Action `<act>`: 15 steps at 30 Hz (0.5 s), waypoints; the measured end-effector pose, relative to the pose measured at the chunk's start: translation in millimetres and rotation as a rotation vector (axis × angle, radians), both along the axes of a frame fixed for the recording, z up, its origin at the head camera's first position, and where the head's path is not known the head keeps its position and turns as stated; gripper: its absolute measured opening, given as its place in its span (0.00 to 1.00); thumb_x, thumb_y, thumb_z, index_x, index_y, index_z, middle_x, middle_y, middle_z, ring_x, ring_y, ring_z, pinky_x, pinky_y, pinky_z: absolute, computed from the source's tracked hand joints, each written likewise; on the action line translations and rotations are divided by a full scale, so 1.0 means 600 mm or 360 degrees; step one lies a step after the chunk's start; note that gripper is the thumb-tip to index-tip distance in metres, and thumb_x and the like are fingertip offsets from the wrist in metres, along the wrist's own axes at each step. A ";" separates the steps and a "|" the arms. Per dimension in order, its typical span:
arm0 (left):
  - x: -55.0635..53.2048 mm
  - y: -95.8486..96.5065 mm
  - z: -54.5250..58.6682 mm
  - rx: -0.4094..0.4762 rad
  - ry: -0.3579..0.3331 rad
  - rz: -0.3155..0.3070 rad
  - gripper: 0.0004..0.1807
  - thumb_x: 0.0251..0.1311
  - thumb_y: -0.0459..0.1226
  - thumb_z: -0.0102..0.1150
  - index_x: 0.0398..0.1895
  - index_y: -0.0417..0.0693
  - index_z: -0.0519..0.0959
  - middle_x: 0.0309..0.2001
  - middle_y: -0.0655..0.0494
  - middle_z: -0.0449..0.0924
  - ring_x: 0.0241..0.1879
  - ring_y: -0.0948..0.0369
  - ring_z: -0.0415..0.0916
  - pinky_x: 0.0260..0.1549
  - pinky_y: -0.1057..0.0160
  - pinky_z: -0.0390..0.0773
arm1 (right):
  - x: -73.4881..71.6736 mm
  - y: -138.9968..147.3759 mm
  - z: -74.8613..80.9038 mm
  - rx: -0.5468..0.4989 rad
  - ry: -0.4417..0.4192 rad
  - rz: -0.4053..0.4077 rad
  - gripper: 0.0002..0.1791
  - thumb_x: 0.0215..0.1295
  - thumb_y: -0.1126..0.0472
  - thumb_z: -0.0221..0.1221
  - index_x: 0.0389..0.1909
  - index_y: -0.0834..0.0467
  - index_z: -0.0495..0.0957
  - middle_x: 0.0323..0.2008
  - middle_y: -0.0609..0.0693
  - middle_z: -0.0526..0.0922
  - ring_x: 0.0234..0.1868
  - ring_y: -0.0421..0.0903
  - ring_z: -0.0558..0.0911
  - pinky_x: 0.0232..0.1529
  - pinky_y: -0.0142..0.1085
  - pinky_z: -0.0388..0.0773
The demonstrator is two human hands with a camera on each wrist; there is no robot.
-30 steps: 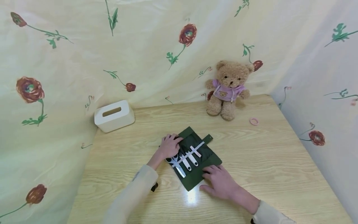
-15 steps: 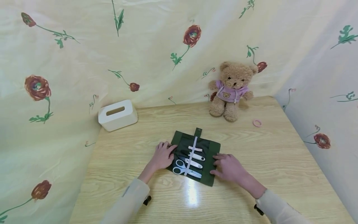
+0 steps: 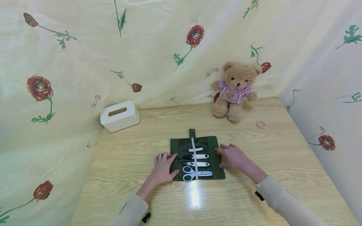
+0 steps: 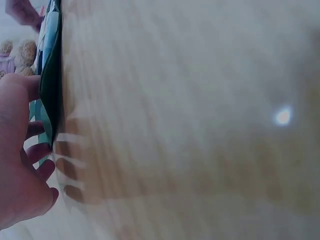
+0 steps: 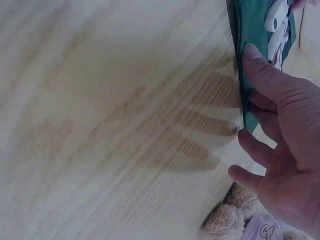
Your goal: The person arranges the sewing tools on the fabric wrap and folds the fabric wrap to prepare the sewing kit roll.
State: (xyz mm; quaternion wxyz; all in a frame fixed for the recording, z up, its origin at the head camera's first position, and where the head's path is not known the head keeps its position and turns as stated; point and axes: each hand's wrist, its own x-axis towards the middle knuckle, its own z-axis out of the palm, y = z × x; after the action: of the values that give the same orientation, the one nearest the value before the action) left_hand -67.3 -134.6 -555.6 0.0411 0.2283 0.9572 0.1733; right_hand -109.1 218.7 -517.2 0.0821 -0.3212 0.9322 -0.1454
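A dark green fabric tool pouch (image 3: 213, 141) lies unfolded on the table, its snap strap (image 3: 192, 133) pointing away from me. Beneath a pale elastic band (image 3: 193, 143) sit light-blue-handled scissors (image 3: 205, 173), two slim white-handled tools (image 3: 202, 164) and a short pale pink piece (image 3: 199, 149). My left hand (image 3: 161, 169) holds the pouch's left edge between thumb and fingers; that edge bends up slightly in the left wrist view. At the opposite edge, my right hand (image 3: 234, 159) has its thumb on the green flap (image 5: 250, 22) and curled fingers along the border.
A white tissue box (image 3: 120, 116) stands at the table's back left. Against the patterned cloth at the back right sits a teddy bear (image 3: 236, 91) in a purple hoodie. A pink ring (image 3: 261, 124) lies to its right on the wooden table (image 3: 282, 163).
Both hands have turned the pouch anticlockwise, so its strap swings from the right to straight away and the tools lie crosswise. The left hand moved nearer me, the right hand farther away.
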 end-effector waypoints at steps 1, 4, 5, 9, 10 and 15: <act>0.003 0.000 -0.002 -0.0001 0.0004 0.0007 0.39 0.61 0.53 0.63 0.73 0.48 0.67 0.53 0.46 0.65 0.50 0.48 0.60 0.51 0.41 0.58 | -0.004 0.002 0.000 0.0000 -0.0013 0.0005 0.33 0.48 0.56 0.77 0.54 0.65 0.80 0.50 0.57 0.84 0.63 0.65 0.73 0.59 0.65 0.63; 0.011 -0.002 -0.007 0.0018 0.0017 0.0011 0.41 0.61 0.57 0.62 0.74 0.48 0.66 0.55 0.45 0.65 0.52 0.48 0.60 0.52 0.42 0.58 | -0.010 0.006 -0.001 -0.0026 -0.0017 0.0053 0.32 0.48 0.57 0.77 0.54 0.65 0.80 0.54 0.59 0.82 0.63 0.65 0.73 0.59 0.65 0.63; 0.013 -0.004 -0.009 0.0033 0.0017 0.0008 0.43 0.61 0.58 0.61 0.75 0.48 0.64 0.56 0.45 0.65 0.54 0.47 0.59 0.53 0.41 0.58 | -0.009 0.007 -0.001 -0.0053 -0.0021 0.0071 0.32 0.49 0.57 0.77 0.54 0.65 0.80 0.56 0.61 0.80 0.63 0.65 0.73 0.59 0.65 0.64; 0.023 -0.015 -0.016 0.0132 0.0040 -0.0044 0.56 0.51 0.67 0.63 0.78 0.48 0.57 0.65 0.41 0.59 0.62 0.43 0.56 0.56 0.38 0.57 | 0.007 0.015 -0.007 -0.0215 -0.0078 0.0117 0.44 0.46 0.53 0.78 0.63 0.69 0.73 0.63 0.66 0.73 0.64 0.66 0.71 0.60 0.63 0.63; 0.026 -0.018 -0.018 0.0153 0.0047 -0.0058 0.60 0.48 0.68 0.64 0.79 0.48 0.54 0.67 0.41 0.57 0.64 0.42 0.54 0.57 0.38 0.56 | 0.013 0.017 -0.009 -0.0252 -0.0113 0.0110 0.49 0.44 0.51 0.79 0.66 0.69 0.70 0.66 0.67 0.70 0.65 0.65 0.70 0.62 0.63 0.62; 0.032 -0.026 -0.021 0.0174 0.0072 -0.0094 0.69 0.38 0.71 0.69 0.80 0.48 0.49 0.73 0.41 0.53 0.68 0.43 0.52 0.61 0.38 0.55 | 0.038 0.024 -0.024 -0.0333 -0.0131 0.0134 0.72 0.31 0.38 0.79 0.73 0.71 0.55 0.70 0.67 0.63 0.68 0.64 0.66 0.64 0.64 0.56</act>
State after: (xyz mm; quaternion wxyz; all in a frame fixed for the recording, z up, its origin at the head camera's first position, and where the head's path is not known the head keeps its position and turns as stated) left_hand -47.9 -150.1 -568.5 0.0120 0.2621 0.9399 0.2187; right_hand -86.2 232.9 -531.4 0.0923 -0.3605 0.8935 -0.2513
